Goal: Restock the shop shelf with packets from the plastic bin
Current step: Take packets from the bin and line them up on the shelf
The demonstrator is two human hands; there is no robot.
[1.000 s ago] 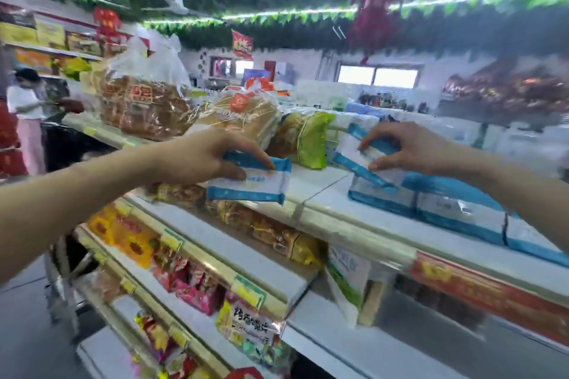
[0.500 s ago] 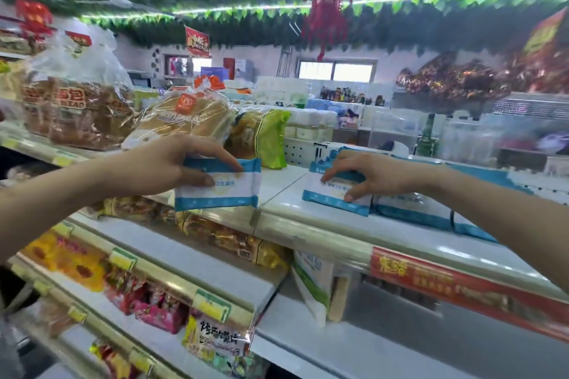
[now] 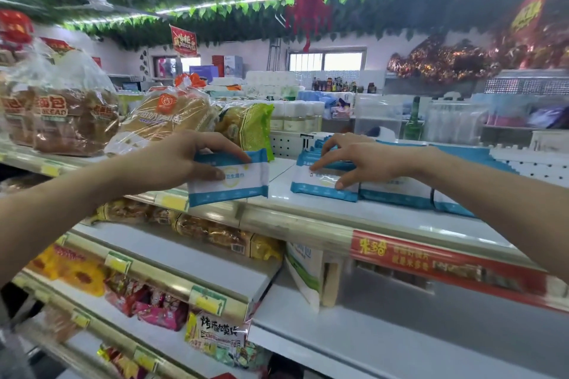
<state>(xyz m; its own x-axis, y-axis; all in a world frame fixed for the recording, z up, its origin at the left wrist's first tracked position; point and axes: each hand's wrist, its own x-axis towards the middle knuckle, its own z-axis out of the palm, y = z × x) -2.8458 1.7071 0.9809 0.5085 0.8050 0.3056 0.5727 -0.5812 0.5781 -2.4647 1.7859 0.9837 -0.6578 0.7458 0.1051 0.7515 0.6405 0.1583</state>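
— Where's the packet they're about to shelve?

— In the left hand (image 3: pixel 181 160), a blue-and-white packet (image 3: pixel 229 180) pinched by its top edge, thumb in front and fingers behind. It hangs just over the front lip of the top shelf (image 3: pixel 385 215), long side running left to right along the shelf edge.

— And the other hand?

— The right hand (image 3: pixel 354 160) is down on the row of matching packets (image 3: pixel 400 191) already lying flat there, fingertips spread on the front one — steadying or squaring it, I'd guess. It isn't gripping anything that I can see.

— So where does the held one go?

— Likely the bare white patch between the two hands, just left of the row. The left hand is nearer; the gap lies a little right of it and further back. That forearm reaches in low from the left, wrist about level, so a short push in and a tip flat should do it.

— The plastic bin?

— Out of sight from here.
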